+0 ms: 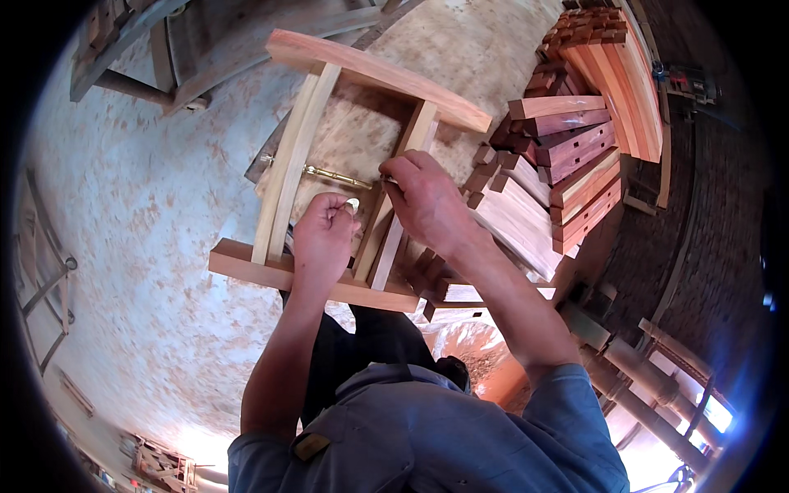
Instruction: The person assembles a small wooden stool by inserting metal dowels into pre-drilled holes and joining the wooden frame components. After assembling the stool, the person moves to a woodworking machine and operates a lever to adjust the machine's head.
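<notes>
In front of me a wooden frame point(353, 292) of pale and reddish bars lies with two long outer rails joined by crosspieces. Between the crosspieces runs a thin turned brass rod point(339, 176). My left hand point(322, 242) is closed inside the frame, below the rod, with a small pale, shiny piece point(353, 203) at its fingertips; its kind is unclear. At the right crosspiece point(380, 222), my right hand point(429, 197) is closed in a pinch by the rod's right end. What those fingers hold, if anything, is hidden.
Stacked wooden pieces point(567, 164), some with mortise holes, stand right of the frame. A wooden structure point(164, 62) is at the upper left. Metal frames point(51, 287) stand at the left edge, and thick round posts point(633, 378) at the lower right.
</notes>
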The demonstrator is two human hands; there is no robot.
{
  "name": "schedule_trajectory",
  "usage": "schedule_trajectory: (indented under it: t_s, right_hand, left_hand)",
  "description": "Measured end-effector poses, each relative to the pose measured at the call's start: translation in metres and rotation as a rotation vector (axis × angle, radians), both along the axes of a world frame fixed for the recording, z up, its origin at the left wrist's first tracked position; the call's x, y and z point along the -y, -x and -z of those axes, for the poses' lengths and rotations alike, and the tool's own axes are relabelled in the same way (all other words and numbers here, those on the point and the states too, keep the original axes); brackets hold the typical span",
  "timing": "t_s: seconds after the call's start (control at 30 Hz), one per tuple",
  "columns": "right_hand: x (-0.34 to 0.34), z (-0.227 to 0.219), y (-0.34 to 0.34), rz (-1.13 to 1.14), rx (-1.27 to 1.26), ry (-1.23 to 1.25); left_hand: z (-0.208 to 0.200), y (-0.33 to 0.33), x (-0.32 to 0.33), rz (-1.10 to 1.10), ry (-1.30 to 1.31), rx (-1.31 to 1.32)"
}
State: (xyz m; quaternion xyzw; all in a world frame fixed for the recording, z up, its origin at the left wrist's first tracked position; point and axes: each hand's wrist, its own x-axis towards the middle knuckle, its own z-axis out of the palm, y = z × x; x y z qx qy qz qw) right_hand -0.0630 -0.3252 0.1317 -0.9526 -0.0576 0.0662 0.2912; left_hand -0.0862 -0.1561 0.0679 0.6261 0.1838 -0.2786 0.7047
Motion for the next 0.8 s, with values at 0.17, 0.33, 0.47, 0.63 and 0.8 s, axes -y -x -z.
schedule_trajectory:
  t_s: [0.17,0.33,0.47,0.63,0.8]
  right_hand:
    - [0.003,0.002,-0.009,-0.159,0.081,0.108]
    - [0.006,0.002,-0.014,-0.186,0.114,0.137]
    - [0.004,0.006,-0.015,-0.220,0.078,0.163]
    - [0.006,0.013,-0.016,-0.285,0.088,0.172]
    - [0.003,0.020,-0.015,-0.165,0.103,0.067]
  left_hand:
    - [0.003,0.001,0.009,-0.023,0.024,-0.031]
    - [0.016,0.006,0.016,0.011,-0.104,0.140]
    - [0.014,0.009,0.016,0.072,-0.181,0.107]
    - [0.008,0.007,0.017,-0.003,-0.157,0.084]
    - [0.016,0.006,0.020,-0.028,-0.167,0.128]
